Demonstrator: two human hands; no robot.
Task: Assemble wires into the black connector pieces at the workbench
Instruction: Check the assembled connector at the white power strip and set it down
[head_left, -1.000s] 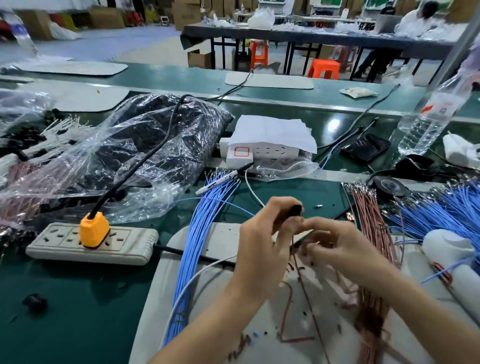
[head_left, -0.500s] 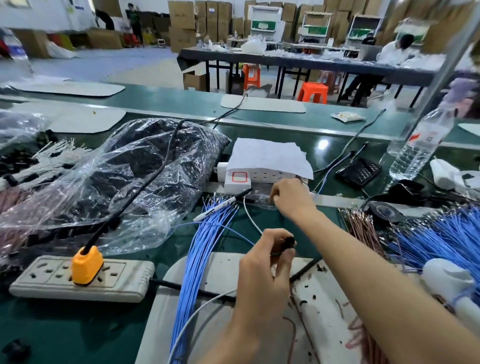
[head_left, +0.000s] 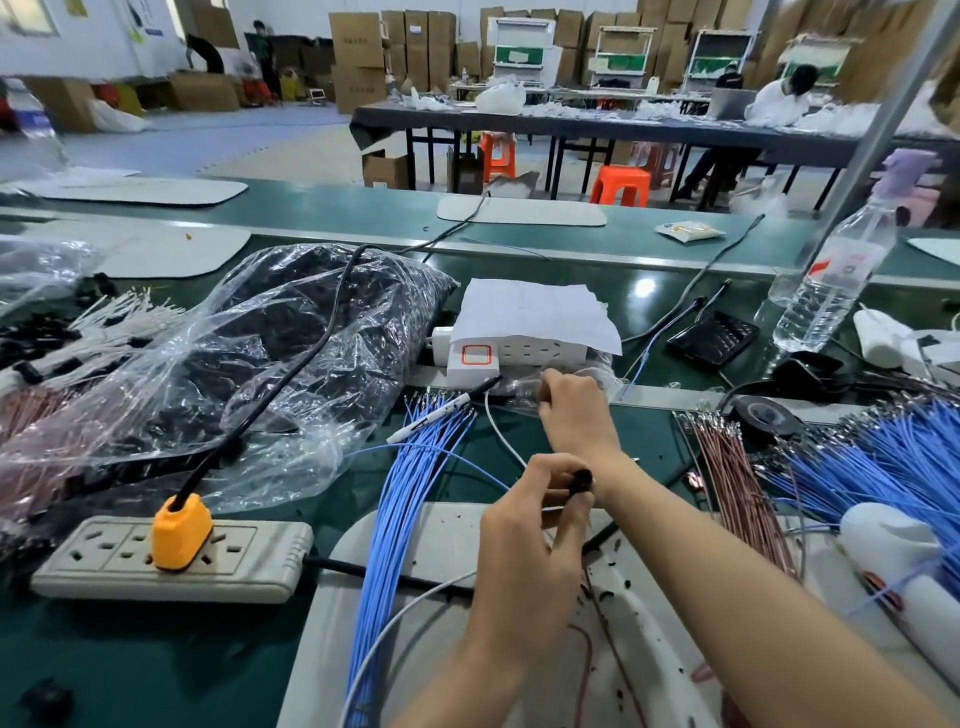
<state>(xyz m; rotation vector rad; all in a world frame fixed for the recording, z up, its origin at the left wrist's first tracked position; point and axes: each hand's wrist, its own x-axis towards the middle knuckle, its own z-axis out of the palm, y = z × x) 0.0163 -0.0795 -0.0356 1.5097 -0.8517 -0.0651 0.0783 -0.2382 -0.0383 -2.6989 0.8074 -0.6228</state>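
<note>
A black connector piece (head_left: 581, 480) is pinched between the thumb and curled fingers of the left hand (head_left: 524, 530), above the far edge of a white mat (head_left: 415, 525). The right hand (head_left: 571, 410) is stretched past it to a small clear bag (head_left: 514, 387) lying just in front of a white power strip (head_left: 519, 349). Its fingertips are hidden, so whether anything is gripped cannot be told. Blue wires (head_left: 410, 493) are laid left of the hands, brown wires (head_left: 737, 483) to the right.
</note>
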